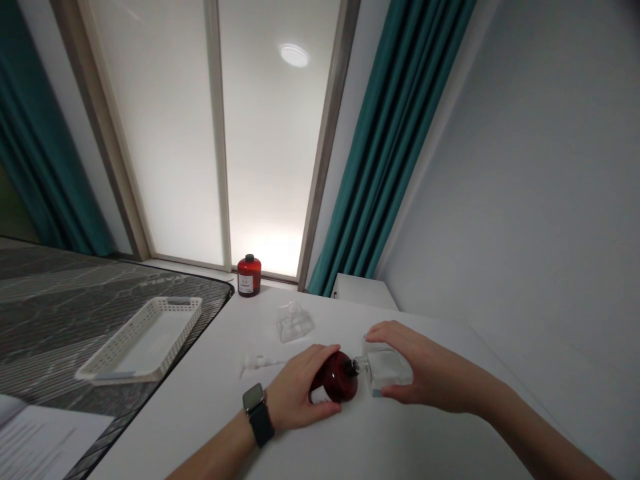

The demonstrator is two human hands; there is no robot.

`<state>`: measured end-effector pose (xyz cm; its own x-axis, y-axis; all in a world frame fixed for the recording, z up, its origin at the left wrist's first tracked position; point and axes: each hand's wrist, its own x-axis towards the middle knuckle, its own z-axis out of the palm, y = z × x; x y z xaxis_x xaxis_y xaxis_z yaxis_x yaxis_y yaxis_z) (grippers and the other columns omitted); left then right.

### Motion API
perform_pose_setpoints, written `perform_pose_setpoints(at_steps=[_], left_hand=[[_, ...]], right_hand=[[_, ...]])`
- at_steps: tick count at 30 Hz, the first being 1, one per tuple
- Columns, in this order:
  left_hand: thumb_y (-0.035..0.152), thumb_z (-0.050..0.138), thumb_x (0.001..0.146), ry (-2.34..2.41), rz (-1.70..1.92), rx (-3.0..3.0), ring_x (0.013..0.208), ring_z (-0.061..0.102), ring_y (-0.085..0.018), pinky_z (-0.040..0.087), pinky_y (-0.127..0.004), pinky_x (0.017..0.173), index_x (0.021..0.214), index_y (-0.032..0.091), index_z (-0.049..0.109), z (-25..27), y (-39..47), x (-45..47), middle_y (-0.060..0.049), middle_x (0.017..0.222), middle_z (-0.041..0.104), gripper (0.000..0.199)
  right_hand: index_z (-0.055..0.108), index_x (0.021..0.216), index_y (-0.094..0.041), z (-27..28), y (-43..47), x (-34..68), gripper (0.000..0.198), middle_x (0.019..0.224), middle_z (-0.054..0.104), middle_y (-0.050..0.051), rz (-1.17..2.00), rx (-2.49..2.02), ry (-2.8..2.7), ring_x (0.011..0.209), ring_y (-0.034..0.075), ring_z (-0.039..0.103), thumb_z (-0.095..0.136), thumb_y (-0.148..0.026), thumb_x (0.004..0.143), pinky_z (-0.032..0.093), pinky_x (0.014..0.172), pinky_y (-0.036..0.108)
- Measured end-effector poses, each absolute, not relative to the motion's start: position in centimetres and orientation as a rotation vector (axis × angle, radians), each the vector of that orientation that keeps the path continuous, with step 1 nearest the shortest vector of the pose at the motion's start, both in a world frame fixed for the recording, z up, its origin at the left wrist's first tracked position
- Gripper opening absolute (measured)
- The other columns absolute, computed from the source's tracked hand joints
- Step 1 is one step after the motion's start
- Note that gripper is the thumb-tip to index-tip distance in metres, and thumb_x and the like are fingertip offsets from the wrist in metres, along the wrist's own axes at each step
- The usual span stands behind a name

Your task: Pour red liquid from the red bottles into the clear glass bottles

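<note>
My left hand [300, 390], with a dark watch on the wrist, is wrapped round a dark red-brown bottle [344, 379] that tilts to the right. In my right hand [410, 360] is a clear square bottle [389, 370], lying on its side in the air or on the table; I cannot tell which. The mouths of the two bottles meet or nearly touch. Left of them on the white table lies a clear pump head [257, 362], partly hidden behind my left hand. Farther back rests an empty-looking clear container [295, 323].
A second red-brown bottle [249, 275] with a black cap stands at the table's far left corner. On the dark patterned surface to the left lie a white perforated basket [150, 340] and printed papers [45, 440]. A white cabinet [365, 291] stands beyond the white table [200, 413].
</note>
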<state>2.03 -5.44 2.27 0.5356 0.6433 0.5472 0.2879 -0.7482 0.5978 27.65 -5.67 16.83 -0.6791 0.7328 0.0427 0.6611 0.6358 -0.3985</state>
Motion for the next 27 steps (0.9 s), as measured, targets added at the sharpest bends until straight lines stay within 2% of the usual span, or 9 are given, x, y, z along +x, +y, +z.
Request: perform_pose_setpoints(at_steps=[27], left_hand=[[0.047,0.067,0.084,0.745,1.097,2.36,0.112,0.058,-0.03,0.048,-0.045,0.097,0.145,0.023,0.031,2.03,-5.25,1.99,-0.014,0.129,0.056,0.075]], right_hand=[[0.055,0.126,-0.026,17.41,-5.85,27.26,0.06,0.13,0.059,0.007,0.512,-1.176,-2.689,0.121,0.029,0.055,0.077,-0.025,0.069,0.043,0.107,0.046]])
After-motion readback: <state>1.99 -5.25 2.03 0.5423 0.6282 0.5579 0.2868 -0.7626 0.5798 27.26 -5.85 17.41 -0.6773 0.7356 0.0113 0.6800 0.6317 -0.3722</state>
